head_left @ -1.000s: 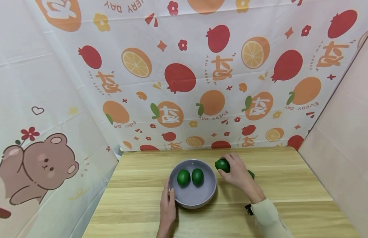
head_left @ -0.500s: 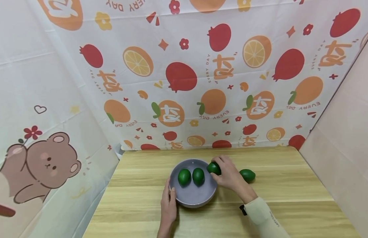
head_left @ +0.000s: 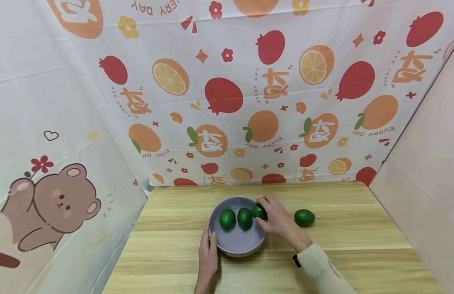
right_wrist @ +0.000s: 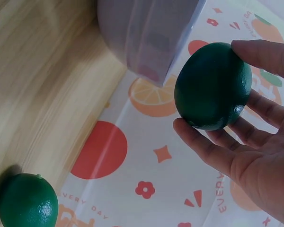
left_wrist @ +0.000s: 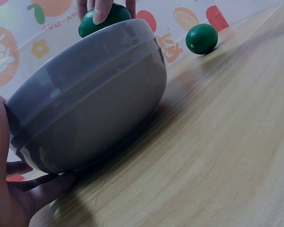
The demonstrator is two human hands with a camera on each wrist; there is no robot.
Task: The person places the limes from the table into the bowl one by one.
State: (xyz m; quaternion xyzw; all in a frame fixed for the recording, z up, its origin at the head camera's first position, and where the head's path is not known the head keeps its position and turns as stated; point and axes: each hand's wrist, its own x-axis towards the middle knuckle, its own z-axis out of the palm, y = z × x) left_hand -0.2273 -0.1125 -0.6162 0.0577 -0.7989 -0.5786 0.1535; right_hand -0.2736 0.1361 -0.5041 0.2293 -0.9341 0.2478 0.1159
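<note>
A grey bowl [head_left: 236,244] stands on the wooden table with two green limes [head_left: 227,219] inside it. My left hand [head_left: 208,255] holds the bowl at its left side. In the left wrist view, fingers [left_wrist: 49,187] of that hand lie against the bowl's lower wall and base. With thumb and fingertips, my right hand [head_left: 276,218] grips another lime [right_wrist: 213,85] over the bowl's right rim. That lime is partly hidden by the fingers in the head view. One more lime [head_left: 304,217] lies on the table to the right of the bowl.
The wooden table [head_left: 164,245] ends at the back against a hanging cloth [head_left: 234,53] printed with fruit. Another cloth with a bear [head_left: 61,200] hangs on the left, and a pale wall covering [head_left: 425,171] closes the right side.
My right hand has carried its lime leftward from the table to above the bowl's right rim. The lime on the table, earlier mostly hidden behind this hand, now shows fully. My left hand stays put.
</note>
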